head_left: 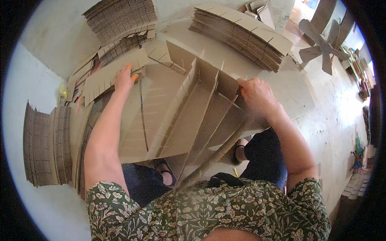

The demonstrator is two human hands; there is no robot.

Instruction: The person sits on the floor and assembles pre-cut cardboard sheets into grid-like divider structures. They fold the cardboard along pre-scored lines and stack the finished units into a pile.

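My left hand, with orange covers on its thumb and a fingertip, grips the edge of a slotted cardboard strip at the left. That strip lies over other cardboard pieces. On the right, my right hand is closed round the upper corner of a partly assembled cardboard divider. Several long strips stand on edge in the divider, crossed by other strips. Part of its right end is hidden behind my right hand. A short slotted strip lies at its far left.
Stacks of slotted cardboard strips stand at the far left, far right and left. A fan is at the upper right. My legs are below the divider, with a sandalled foot beneath its near edge.
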